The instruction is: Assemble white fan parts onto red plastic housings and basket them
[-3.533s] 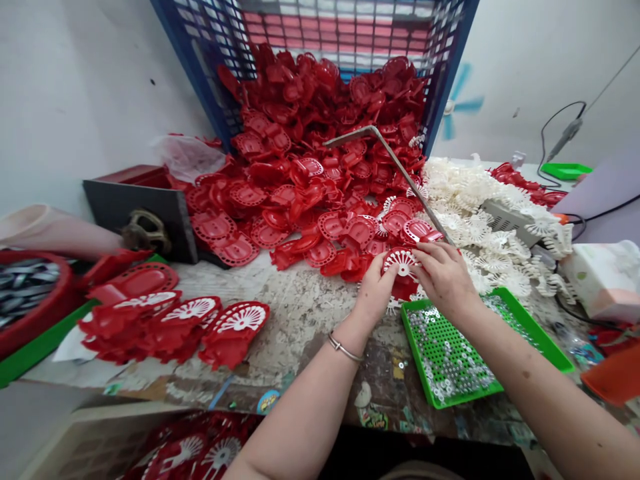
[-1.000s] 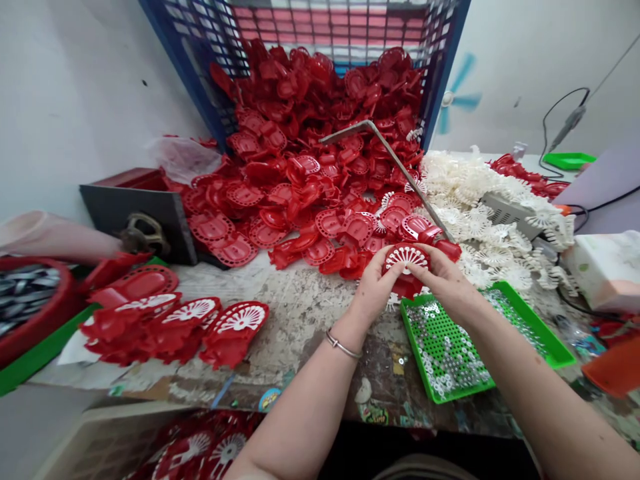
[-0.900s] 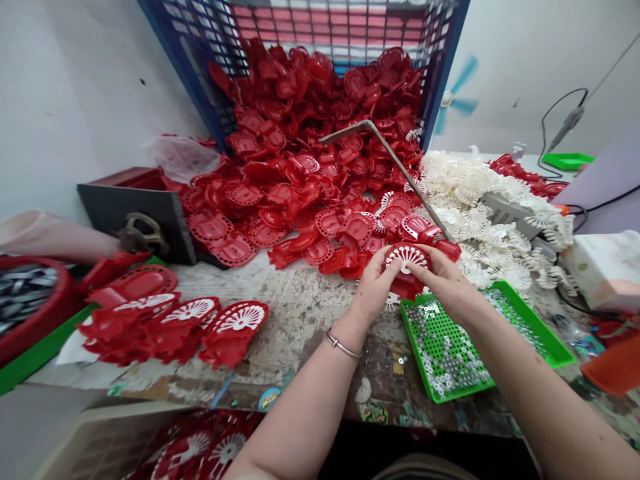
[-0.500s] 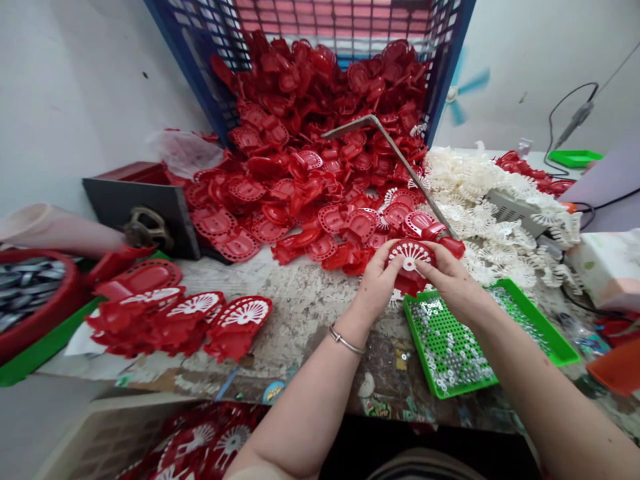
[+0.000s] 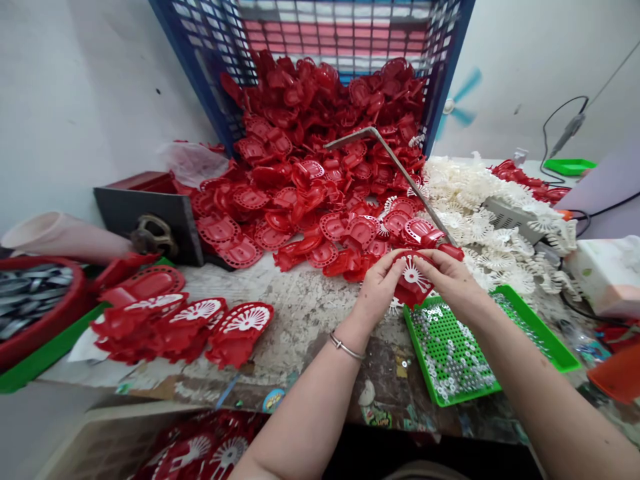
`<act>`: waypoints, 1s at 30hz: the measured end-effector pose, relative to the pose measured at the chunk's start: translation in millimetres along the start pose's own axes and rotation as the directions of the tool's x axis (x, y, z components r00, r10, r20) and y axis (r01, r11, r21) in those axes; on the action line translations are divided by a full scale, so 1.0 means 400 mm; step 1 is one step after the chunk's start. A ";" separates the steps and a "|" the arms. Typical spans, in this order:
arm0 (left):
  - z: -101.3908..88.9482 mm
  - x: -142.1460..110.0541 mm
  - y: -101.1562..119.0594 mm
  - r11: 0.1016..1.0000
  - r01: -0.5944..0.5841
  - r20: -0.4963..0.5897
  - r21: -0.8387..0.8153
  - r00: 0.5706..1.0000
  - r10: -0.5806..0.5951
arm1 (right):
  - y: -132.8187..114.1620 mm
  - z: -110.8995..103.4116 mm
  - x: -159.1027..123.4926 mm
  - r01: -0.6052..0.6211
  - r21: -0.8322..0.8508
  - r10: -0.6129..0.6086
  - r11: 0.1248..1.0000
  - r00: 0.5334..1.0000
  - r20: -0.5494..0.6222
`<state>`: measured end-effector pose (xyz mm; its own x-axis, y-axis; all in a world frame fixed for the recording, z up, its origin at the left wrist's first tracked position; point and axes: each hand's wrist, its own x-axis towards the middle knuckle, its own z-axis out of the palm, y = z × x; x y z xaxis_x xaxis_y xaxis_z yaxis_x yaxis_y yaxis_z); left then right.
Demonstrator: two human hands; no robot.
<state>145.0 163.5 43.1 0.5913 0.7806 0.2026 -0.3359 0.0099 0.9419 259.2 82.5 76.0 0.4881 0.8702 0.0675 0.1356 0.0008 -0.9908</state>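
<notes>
My left hand (image 5: pixel 379 288) and my right hand (image 5: pixel 451 283) both grip one red plastic piece (image 5: pixel 414 281) with a white fan-shaped insert on its face. They hold it just above the near end of a green perforated tray (image 5: pixel 530 327) that carries several small white rings. My fingers are curled around the piece's edges, thumbs pressing its face. Behind my hands lies a big heap of red pieces (image 5: pixel 320 173), and to the right a heap of white fan inserts (image 5: pixel 480 207).
A blue crate (image 5: pixel 200 73) tipped on its side spills the red pieces. A bent metal bar (image 5: pixel 400 170) lies across the heaps. Finished red-and-white pieces (image 5: pixel 200 323) are stacked at left, by a red bowl (image 5: pixel 45 320) and a dark box (image 5: pixel 150 213). A white box (image 5: pixel 605 277) sits right.
My hands have tilted the red piece and drawn it slightly lower toward the green tray. Both hands stay on it, and the camera has shifted a little.
</notes>
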 end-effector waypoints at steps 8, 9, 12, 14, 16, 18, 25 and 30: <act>0.000 0.014 -0.032 0.983 0.008 -0.118 -0.184 0.993 -0.030 | 0.000 -0.022 -0.026 -0.058 -0.027 0.057 0.998 0.998 -0.009; -0.001 0.016 -0.033 0.982 -0.002 -0.137 -0.187 0.990 -0.024 | 0.003 -0.024 -0.028 -0.056 -0.026 0.056 0.998 0.998 0.007; -0.003 0.018 -0.035 0.988 -0.034 -0.169 -0.150 0.986 0.008 | 0.016 -0.027 -0.028 -0.005 -0.041 0.009 0.999 0.996 0.084; -0.003 0.019 -0.037 0.992 -0.045 -0.171 -0.121 0.985 0.024 | 0.022 -0.027 -0.024 0.037 -0.053 -0.031 0.998 0.994 0.107; -0.004 0.019 -0.040 0.992 -0.043 -0.166 -0.119 0.986 0.023 | 0.023 -0.027 -0.021 0.055 -0.058 -0.049 0.997 0.993 0.105; -0.005 0.020 -0.042 0.989 -0.032 -0.169 -0.144 0.986 0.007 | 0.019 -0.027 -0.019 0.046 -0.074 -0.038 0.996 0.993 0.112; -0.004 0.013 -0.014 1.000 0.002 -0.113 -0.021 0.994 -0.005 | 0.001 -0.029 -0.012 0.000 -0.142 0.008 0.990 0.998 0.057; -0.004 0.008 -0.011 0.992 0.037 -0.023 -0.119 0.999 -0.040 | 0.002 -0.038 -0.002 -0.025 -0.154 0.033 0.988 0.998 0.051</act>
<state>147.2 166.8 39.2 0.5871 0.7938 0.1588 -0.3986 0.1128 0.9102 271.9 74.4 77.1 0.4480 0.8936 0.0290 0.2551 -0.0967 -0.9621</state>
